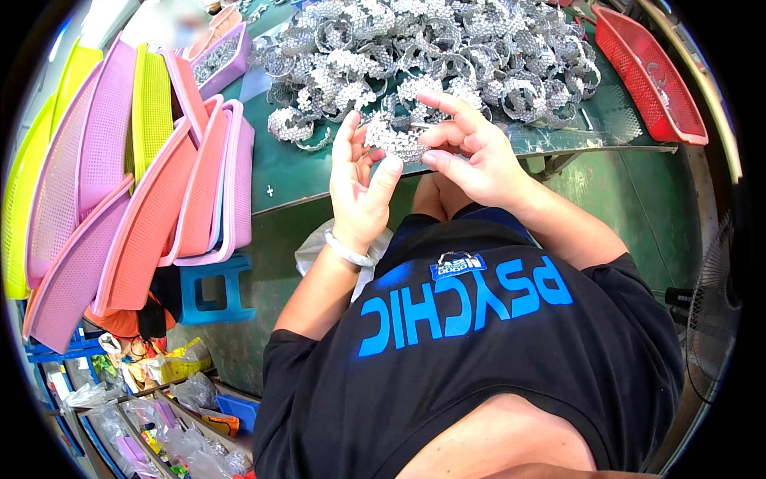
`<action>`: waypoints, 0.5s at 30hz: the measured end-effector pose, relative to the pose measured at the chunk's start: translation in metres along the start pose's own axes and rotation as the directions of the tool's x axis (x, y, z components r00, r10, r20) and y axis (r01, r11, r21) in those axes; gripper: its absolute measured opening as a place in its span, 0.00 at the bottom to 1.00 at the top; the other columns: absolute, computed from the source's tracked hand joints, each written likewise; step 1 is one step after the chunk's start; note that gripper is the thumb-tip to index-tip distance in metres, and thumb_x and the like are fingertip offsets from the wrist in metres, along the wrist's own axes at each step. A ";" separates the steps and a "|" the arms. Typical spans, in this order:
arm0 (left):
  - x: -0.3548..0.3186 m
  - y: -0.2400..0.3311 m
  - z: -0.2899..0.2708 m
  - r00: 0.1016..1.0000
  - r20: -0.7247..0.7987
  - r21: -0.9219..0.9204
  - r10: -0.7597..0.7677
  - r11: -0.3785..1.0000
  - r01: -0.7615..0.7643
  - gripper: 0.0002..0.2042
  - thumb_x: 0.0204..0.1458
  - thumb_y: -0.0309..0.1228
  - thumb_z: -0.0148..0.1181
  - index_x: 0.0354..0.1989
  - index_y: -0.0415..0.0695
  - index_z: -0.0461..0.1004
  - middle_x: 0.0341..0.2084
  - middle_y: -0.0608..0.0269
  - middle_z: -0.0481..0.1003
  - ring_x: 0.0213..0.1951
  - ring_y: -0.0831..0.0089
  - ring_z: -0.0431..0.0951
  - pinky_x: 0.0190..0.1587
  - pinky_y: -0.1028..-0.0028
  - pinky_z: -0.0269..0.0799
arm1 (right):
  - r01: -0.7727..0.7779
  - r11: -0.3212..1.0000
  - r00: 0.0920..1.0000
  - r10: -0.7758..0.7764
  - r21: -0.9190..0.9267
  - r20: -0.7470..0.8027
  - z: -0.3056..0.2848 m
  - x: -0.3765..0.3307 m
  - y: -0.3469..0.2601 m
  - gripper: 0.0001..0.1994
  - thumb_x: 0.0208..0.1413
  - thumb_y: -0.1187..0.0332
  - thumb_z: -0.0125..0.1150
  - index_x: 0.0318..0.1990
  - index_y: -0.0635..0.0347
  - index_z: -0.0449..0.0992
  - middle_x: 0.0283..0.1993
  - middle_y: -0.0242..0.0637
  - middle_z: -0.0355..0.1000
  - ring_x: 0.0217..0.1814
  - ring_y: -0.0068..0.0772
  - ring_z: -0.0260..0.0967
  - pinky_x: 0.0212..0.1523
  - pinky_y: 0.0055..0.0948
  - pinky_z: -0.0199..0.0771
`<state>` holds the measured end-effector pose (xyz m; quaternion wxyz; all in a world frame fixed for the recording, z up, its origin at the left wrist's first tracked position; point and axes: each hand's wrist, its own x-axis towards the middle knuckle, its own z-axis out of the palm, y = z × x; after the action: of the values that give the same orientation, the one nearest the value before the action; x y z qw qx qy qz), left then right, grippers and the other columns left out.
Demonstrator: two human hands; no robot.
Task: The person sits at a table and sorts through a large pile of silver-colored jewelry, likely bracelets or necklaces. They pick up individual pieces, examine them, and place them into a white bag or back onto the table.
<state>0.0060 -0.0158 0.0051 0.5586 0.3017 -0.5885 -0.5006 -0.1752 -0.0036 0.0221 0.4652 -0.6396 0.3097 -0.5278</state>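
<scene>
Both hands' pinched grip on silver tiara (396, 137)

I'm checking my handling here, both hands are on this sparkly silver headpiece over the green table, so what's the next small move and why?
Probably turn the silver headpiece a little between the fingers. The left hand props its near side, while the right hand pinches its right end. Most of it is hidden behind the fingers, above the pile of similar pieces.

Clear plastic bags (187, 391) crowd lower-left shelves
</scene>
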 end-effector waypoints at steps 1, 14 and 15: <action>0.001 0.000 0.000 1.000 0.006 -0.029 -0.020 0.999 0.021 0.37 0.48 0.33 0.62 0.62 0.34 0.47 0.53 0.52 0.60 0.52 0.70 0.63 0.53 0.72 0.58 | 0.034 0.999 0.999 -0.034 -0.034 -0.011 0.000 0.000 0.002 0.30 0.50 0.81 0.55 0.62 0.58 0.54 0.33 0.32 0.72 0.36 0.17 0.67 0.41 0.20 0.68; 0.003 0.010 0.010 0.999 0.044 -0.119 -0.029 0.992 0.034 0.28 0.49 0.21 0.57 0.58 0.32 0.54 0.49 0.56 0.66 0.49 0.71 0.67 0.52 0.73 0.63 | 0.219 0.933 0.976 -0.215 -0.286 0.045 -0.003 0.000 0.003 0.30 0.48 0.83 0.54 0.61 0.62 0.55 0.34 0.36 0.73 0.37 0.23 0.70 0.44 0.23 0.68; 0.003 0.010 0.010 0.999 0.042 -0.117 -0.025 0.993 0.030 0.28 0.49 0.21 0.58 0.58 0.32 0.54 0.49 0.56 0.66 0.50 0.71 0.67 0.53 0.73 0.63 | 0.227 0.928 0.974 -0.223 -0.295 0.047 -0.003 0.000 0.003 0.30 0.48 0.83 0.54 0.61 0.62 0.55 0.34 0.36 0.73 0.37 0.23 0.70 0.43 0.23 0.68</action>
<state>-0.0018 -0.0126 0.0165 0.5563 0.2662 -0.5651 -0.5480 -0.1777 -0.0057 0.0199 0.3018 -0.7371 0.3075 -0.5207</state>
